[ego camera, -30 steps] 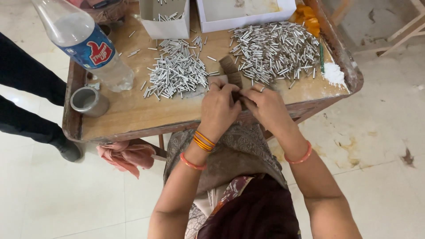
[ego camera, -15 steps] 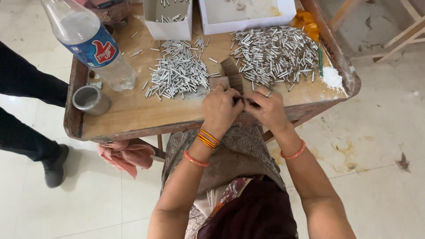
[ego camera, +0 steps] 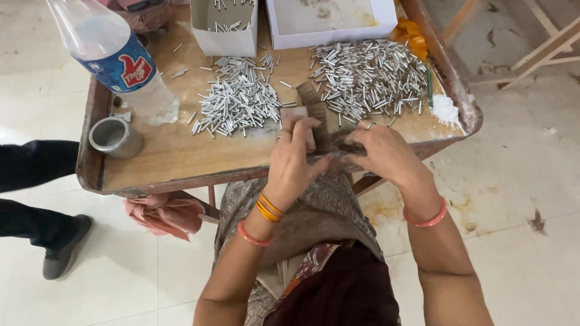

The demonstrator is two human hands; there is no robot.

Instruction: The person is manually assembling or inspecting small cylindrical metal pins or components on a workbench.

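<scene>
Working at: the near edge of the desk (ego camera: pixel 181 157), both hands close together.
Left hand (ego camera: pixel 296 160): fingers closed on a small brown bundle (ego camera: pixel 323 142).
Right hand (ego camera: pixel 386 151): pinching the same bundle's other end.
Bundle: just over the near edge, middle.
Metal tubes (ego camera: pixel 238 102): two heaps toward the far edge.
Steel cup (ego camera: pixel 115 137): near left corner.
Plastic bottle (ego camera: pixel 115 57): left edge.

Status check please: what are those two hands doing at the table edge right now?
Left hand and right hand both gripping a brown strip bundle. Small metal tubes piled just behind. Nothing blocking.
</scene>
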